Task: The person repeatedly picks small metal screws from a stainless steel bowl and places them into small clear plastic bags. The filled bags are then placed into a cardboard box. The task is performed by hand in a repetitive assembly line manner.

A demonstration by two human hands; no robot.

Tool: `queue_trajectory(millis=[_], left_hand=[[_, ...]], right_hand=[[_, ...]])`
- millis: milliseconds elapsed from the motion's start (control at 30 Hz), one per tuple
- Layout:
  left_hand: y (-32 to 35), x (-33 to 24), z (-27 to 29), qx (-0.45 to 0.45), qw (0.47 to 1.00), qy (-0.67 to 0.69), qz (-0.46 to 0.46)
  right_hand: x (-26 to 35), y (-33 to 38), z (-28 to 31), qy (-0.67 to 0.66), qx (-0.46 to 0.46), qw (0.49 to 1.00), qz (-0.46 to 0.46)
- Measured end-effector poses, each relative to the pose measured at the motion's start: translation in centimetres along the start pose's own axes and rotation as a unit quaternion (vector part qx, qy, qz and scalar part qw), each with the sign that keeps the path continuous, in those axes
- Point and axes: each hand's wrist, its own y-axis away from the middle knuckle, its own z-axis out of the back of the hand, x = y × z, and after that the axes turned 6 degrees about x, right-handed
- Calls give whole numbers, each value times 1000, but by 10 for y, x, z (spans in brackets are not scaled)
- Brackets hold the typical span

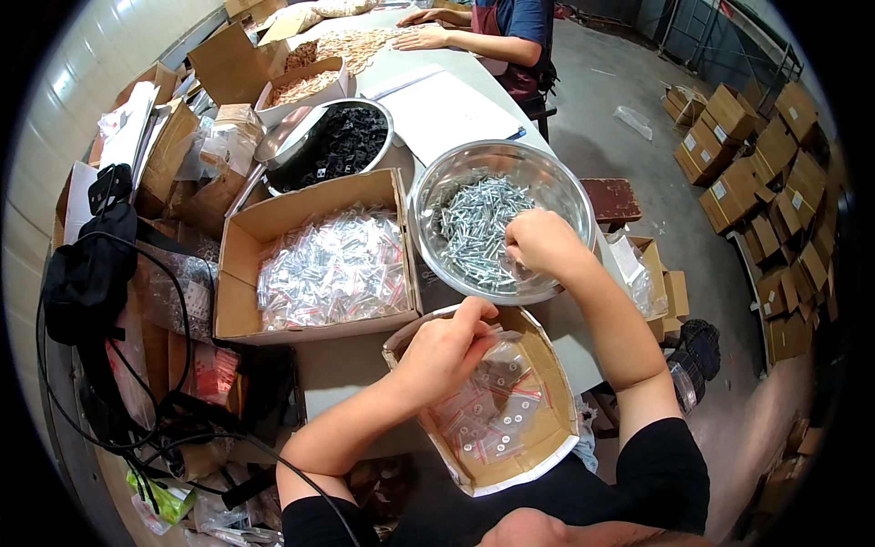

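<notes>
- The person's left hand (447, 351) is bent over the far side of a shallow cardboard tray (553, 428), thumb and fingers drawn together at a clear bag; the fingertips are partly hidden, so I cannot tell how firmly it is pinched.
- The right hand (547, 244) dips into a wide metal bowl (556, 173), its fingers curled together against a heap of silvery screws (478, 223); I cannot tell whether any are between the fingertips.
- The tray sits close against the person, near the table edge, and holds small clear bags (497, 419) with red stripes and little white round pieces in them.
- The bowl stands just beyond the tray, on the pale table (342, 369).
- Left of the bowl, a larger cardboard box (239, 264) is filled with clear packets (333, 269) of metal parts.
- Behind that box, a second metal bowl (390, 137) holds black pieces (342, 141); white paper (456, 114) lies to its right.
- At the far end, another person's hands (419, 35) rest beside scattered tan pieces (351, 46).
- Brown cartons (734, 187) stand at right.
</notes>
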Motion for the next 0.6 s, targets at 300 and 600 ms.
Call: queue_trajectory(millis=[300, 600], left_hand=[[1, 0, 1, 41, 999, -8, -12], [-2, 13, 1, 77, 985, 148, 49]], right_hand=[[16, -10, 13, 134, 127, 982, -27], [0, -27, 10, 162, 26, 970, 177]])
